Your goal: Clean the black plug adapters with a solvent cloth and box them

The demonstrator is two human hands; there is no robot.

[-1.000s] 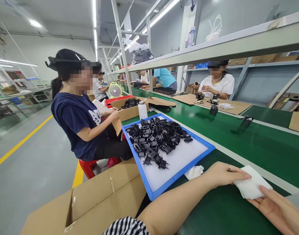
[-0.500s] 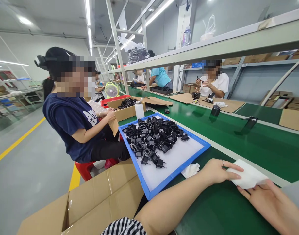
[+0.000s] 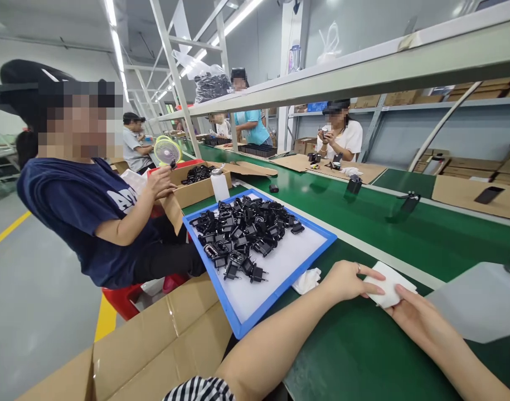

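Observation:
My left hand (image 3: 350,281) and my right hand (image 3: 413,317) both pinch a folded white cloth (image 3: 389,285) just above the green bench top (image 3: 363,356). The left fingers lie over its near-left edge, the right fingers grip its right end. To the left sits a blue-rimmed white tray (image 3: 280,264) carrying a heap of several black plug adapters (image 3: 242,228). A second crumpled white cloth (image 3: 307,280) lies between the tray and my left wrist.
An open cardboard box (image 3: 154,345) stands below the bench at my left. A person in a dark blue shirt (image 3: 83,211) sits beside it, with a box of black parts (image 3: 198,181) and a white bottle (image 3: 219,185). Other workers sit across the green conveyor (image 3: 384,223). A translucent sheet (image 3: 480,301) lies at right.
The view has swung to the right, so everything shifted left. My hands have drawn closer together on the white cloth. The neighbouring person raised a hand from the box.

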